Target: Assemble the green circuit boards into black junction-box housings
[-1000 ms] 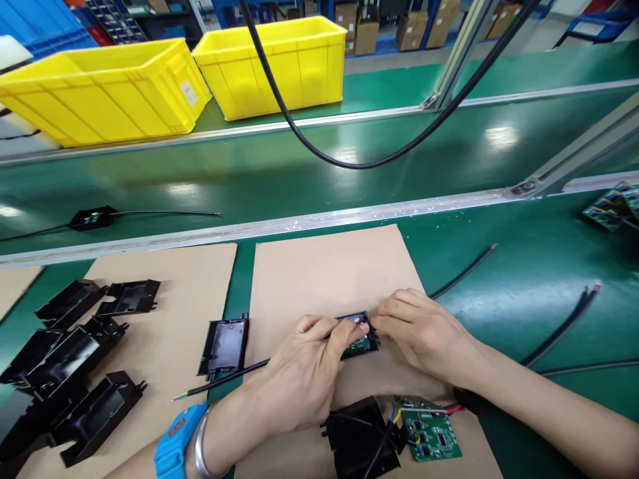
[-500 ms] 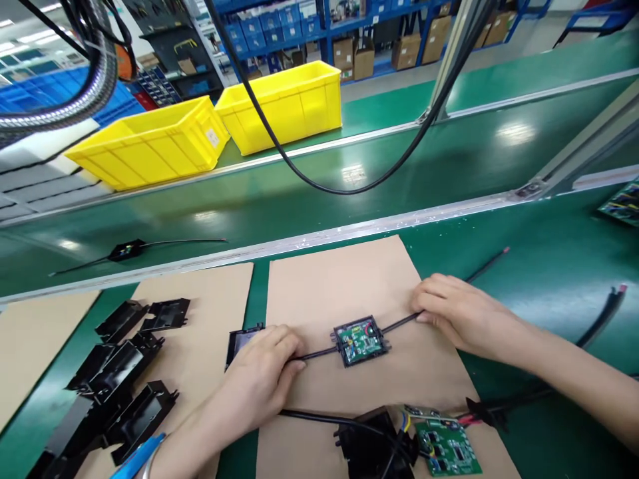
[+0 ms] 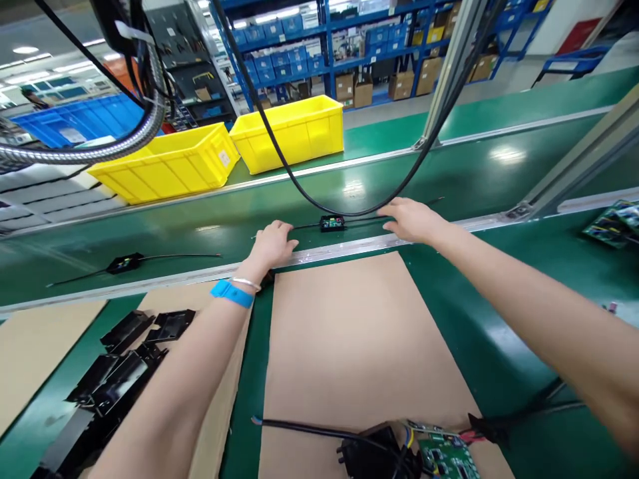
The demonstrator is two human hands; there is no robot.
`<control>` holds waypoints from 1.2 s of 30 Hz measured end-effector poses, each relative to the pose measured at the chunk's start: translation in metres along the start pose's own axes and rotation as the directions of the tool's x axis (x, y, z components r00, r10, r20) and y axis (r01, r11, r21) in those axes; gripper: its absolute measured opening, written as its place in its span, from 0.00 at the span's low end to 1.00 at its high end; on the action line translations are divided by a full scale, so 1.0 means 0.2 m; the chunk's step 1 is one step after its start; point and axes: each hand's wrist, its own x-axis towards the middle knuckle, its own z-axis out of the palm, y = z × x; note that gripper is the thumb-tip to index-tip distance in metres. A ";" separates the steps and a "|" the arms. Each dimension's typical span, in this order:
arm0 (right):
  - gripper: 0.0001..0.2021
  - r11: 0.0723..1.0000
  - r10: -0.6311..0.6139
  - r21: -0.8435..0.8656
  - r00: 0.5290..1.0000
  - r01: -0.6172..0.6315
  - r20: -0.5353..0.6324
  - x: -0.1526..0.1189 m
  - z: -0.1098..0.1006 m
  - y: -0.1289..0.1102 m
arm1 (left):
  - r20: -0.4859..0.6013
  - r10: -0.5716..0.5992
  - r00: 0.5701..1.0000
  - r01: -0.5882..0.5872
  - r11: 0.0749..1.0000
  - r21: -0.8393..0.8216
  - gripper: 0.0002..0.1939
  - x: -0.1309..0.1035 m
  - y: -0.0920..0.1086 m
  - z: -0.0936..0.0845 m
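Note:
A small black case with a green circuit board [image 3: 332, 223] lies on the green strip beyond the metal rail, a cable running out of each side. My left hand [image 3: 273, 247] is at the left cable, its fingers partly hidden. My right hand [image 3: 407, 219] is at the right cable, thumb and fingers a little apart. Near the bottom, a larger black case [image 3: 377, 452] and a green circuit board [image 3: 446, 459] with thick cables rest on the cardboard sheet [image 3: 349, 346].
Several black cases [image 3: 120, 379] lie at the left under my left forearm. A similar cabled unit [image 3: 124, 263] is on the strip. Yellow bins [image 3: 294, 133] stand behind. A black cable [image 3: 299, 186] hangs in front. More boards [image 3: 616, 223] lie right.
Both hands and the small cabled case have moved forward, from the cardboard over the rail to the green strip. My right hand's fingers have loosened. The view has tilted up slightly.

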 end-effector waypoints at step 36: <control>0.08 0.759 0.036 0.623 0.968 -0.188 0.248 -0.87 -0.25 -0.75 | 0.328 0.094 0.940 0.121 0.807 -0.578 0.19 -1.02 0.65 -0.18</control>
